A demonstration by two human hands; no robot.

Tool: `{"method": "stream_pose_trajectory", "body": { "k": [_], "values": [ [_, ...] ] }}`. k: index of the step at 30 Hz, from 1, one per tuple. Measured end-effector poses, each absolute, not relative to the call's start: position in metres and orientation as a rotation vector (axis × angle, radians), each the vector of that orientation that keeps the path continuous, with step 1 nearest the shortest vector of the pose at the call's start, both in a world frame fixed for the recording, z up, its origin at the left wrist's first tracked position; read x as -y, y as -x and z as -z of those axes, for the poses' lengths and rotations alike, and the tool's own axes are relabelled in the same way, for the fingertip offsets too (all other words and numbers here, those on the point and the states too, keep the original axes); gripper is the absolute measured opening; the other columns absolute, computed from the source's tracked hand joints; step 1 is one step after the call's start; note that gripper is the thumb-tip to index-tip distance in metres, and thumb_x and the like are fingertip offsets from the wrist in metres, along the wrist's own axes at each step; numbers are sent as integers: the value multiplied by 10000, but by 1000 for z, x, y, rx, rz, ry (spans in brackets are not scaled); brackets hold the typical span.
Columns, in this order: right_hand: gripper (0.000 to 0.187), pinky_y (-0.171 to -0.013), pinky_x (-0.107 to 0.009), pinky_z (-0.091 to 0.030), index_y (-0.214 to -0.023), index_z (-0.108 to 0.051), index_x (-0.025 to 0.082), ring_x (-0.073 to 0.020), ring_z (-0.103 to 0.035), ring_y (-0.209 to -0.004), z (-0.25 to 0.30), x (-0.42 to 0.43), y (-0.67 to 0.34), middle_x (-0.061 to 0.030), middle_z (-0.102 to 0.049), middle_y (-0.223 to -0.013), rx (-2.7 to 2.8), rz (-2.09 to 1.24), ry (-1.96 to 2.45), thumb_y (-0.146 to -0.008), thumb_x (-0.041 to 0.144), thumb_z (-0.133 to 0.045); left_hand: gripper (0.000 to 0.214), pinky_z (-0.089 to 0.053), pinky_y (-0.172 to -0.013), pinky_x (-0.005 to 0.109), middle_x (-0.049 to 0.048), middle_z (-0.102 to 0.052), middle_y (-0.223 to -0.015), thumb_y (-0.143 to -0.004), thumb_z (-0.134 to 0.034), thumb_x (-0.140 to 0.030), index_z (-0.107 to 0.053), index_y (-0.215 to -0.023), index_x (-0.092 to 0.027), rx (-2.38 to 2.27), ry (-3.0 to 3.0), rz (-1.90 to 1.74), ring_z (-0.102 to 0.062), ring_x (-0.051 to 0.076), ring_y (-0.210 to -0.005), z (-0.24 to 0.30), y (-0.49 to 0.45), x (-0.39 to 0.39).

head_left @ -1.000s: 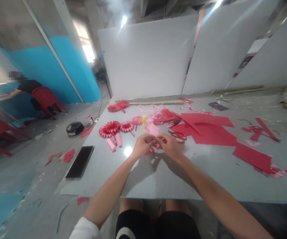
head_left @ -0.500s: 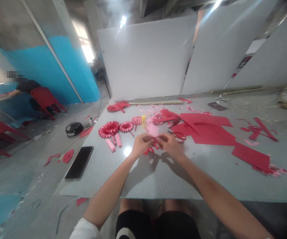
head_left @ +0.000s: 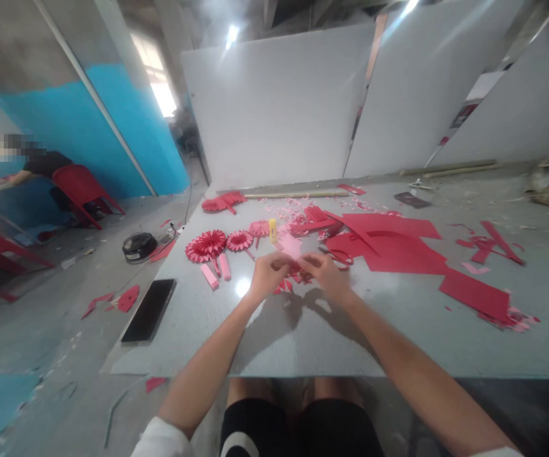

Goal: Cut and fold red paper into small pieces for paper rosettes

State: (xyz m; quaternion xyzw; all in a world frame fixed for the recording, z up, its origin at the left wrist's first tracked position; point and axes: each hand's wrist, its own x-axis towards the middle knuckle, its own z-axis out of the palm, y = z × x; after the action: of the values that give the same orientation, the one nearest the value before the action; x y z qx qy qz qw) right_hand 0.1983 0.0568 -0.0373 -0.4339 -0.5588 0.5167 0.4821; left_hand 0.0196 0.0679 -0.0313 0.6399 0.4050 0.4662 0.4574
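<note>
Pink paper (head_left: 291, 246) sits mid-table, between left hand (head_left: 268, 274) and right hand (head_left: 326, 276). Fingers narrow, right at it; can't tell if gripping. Looks light, floppy, easily creased: pinch edges with fingertips, gently. Red scraps (head_left: 300, 275) just near.

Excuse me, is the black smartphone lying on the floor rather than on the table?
No, the black smartphone lies on the grey table top, near its left edge.

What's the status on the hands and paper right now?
Left hand and right hand meeting at pink paper piece. Red paper scraps beneath. Red-handled scissors just beyond right hand.
</note>
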Motion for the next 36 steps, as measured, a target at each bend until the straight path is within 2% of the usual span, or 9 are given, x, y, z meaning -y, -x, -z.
{"method": "stream_pose_trajectory", "body": {
  "k": [5,9,12,19,24,36],
  "values": [
    [324,-581,-295,-511,-864,-701,190,-149,-601,-563,31,-54,-199,6,-662,-665,1357,-1309,1011,-742,483,-768,151,-583,-656,259,38,-722,-705,-799,-594,-159,-697,-907,-135,-981,-1588,-1144,-732,170,-697,28,-19,-66],
    [312,-582,-285,-503,-861,-693,183,-147,-613,-581,31,-53,-199,0,-672,-669,1390,-1249,1029,-751,466,-763,227,-572,-609,260,43,-719,-707,-881,-620,-352,-690,-920,-139,-955,-1583,-1072,-717,167,-642,28,-19,-68],
    [291,-592,-288,-511,-863,-694,185,-152,-625,-587,31,-53,-198,-2,-674,-666,1390,-1245,1044,-748,442,-766,295,-564,-598,258,56,-723,-696,-860,-672,-425,-702,-894,-133,-945,-1582,-1042,-715,175,-635,30,-18,-69],
    [280,-559,-278,-491,-814,-700,188,-152,-603,-572,28,-52,-201,-1,-656,-641,1383,-1239,1038,-809,468,-701,280,-567,-601,266,67,-728,-692,-817,-729,-390,-707,-871,-115,-871,-1462,-1085,-721,182,-642,28,-20,-68],
    [319,-550,-282,-482,-749,-703,175,-148,-588,-545,29,-54,-203,-10,-649,-606,1476,-1234,1049,-797,491,-704,263,-554,-596,252,53,-718,-684,-816,-731,-382,-706,-853,-123,-878,-1482,-1091,-698,157,-607,27,-20,-67],
    [307,-559,-263,-479,-783,-699,162,-134,-583,-562,31,-54,-203,-13,-660,-620,1480,-1248,1073,-805,468,-699,257,-552,-614,256,55,-724,-689,-829,-720,-381,-727,-880,-129,-856,-1502,-1076,-705,166,-636,30,-20,-69]
  ]
}}
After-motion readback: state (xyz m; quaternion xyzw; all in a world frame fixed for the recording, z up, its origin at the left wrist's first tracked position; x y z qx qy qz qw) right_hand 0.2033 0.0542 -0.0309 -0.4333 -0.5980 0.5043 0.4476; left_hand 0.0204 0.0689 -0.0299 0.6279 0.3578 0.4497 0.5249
